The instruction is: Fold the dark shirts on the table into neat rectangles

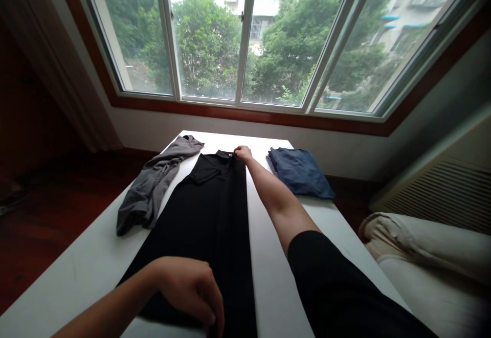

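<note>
A black short-sleeved shirt lies lengthwise on the white table, its collar towards the window and one sleeve laid across its upper part. At the collar end, my right hand is closed in a pinch on the shirt's right shoulder edge, arm stretched far out. My left hand is over the lower end of the shirt by the hem, fingers bent downwards and closed on the cloth. Its fingertips are partly cut off by the bottom of the view.
A rumpled grey garment lies along the left side of the white table. On the right rests a folded dark blue stack of clothing. Beyond the table's far edge is a wide window. Rolled cream bedding sits right of the table.
</note>
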Motion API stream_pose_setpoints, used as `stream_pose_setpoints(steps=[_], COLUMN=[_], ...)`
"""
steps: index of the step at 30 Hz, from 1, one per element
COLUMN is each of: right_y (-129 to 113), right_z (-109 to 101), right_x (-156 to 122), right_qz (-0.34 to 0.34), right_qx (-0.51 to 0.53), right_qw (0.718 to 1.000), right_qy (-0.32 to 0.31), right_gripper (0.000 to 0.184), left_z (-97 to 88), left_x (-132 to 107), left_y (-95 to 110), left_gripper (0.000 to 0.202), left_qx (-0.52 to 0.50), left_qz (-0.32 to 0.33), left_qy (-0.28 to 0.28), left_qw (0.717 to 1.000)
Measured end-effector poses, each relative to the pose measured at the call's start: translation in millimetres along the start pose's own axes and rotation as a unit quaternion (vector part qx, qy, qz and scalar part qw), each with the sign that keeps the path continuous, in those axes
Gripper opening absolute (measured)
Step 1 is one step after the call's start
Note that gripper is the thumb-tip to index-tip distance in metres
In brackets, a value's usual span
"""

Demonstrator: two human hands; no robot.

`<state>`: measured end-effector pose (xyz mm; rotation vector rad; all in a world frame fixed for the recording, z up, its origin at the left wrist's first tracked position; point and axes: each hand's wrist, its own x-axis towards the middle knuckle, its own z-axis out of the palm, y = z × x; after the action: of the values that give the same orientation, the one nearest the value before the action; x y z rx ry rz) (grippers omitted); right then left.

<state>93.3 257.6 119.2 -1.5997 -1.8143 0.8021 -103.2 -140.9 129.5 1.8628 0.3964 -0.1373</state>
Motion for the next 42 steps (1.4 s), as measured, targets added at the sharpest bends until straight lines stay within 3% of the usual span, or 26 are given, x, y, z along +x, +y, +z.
stream_pose_setpoints(steps=[4,5,6,8,10,12,16,21,28,31,34,37,40,42], right_y=[6,7,9,13,19,28,46,60,69,67,57,38,10,-13], right_z=[15,19,22,30,41,53,73,76,38,18,10,25,63,95], right_x=[-7,-9,-13,-21,-30,-39,-45,-32,-33,-46,-69,-115,-189,-244], right_qz=[-0.024,-0.031,-0.037,-0.047,-0.057,-0.074,-0.089,-0.067,-0.081,-0.093,-0.116,-0.187,-0.340,-0.454], right_qx=[-0.027,-0.036,-0.047,-0.067,-0.094,-0.146,-0.260,-0.282,-0.255,-0.218,-0.180,-0.140,-0.107,-0.104], right_qw=[0.999,0.999,0.998,0.997,0.994,0.986,0.961,0.956,0.962,0.971,0.976,0.971,0.931,0.868], right_qy=[0.000,0.003,0.007,0.015,0.024,0.026,-0.019,-0.051,-0.045,-0.022,0.032,0.058,-0.079,-0.172], right_gripper=[0.041,0.040,0.037,0.032,0.031,0.036,0.059,0.070,0.064,0.056,0.050,0.038,0.026,0.023], left_z=[-8.3,-10.6,-12.2,-12.4,-7.2,2.7,26.7,40.3,44.4,38.7,7.8,-55.0,-134.8,-183.5], left_x=[-4,-4,-3,2,14,28,52,66,117,123,92,39,-6,-22], left_y=[-24,-25,-24,-16,-5,-1,-15,-27,-20,-24,-37,-66,-105,-125], left_gripper=[0.033,0.036,0.037,0.034,0.030,0.034,0.067,0.066,0.068,0.057,0.037,0.027,0.023,0.023], left_qx=[-0.165,-0.176,-0.162,-0.062,0.088,0.228,0.371,0.382,0.398,0.402,0.390,0.382,0.349,0.306], left_qz=[-0.046,-0.056,-0.061,-0.060,-0.049,-0.032,0.029,0.050,0.077,0.102,0.078,-0.005,-0.133,-0.227], left_qy=[-0.078,-0.072,-0.038,0.104,0.245,0.298,0.210,0.168,0.186,0.234,0.361,0.510,0.609,0.613], left_qw=[0.982,0.980,0.984,0.991,0.964,0.926,0.904,0.907,0.895,0.879,0.843,0.771,0.700,0.692])
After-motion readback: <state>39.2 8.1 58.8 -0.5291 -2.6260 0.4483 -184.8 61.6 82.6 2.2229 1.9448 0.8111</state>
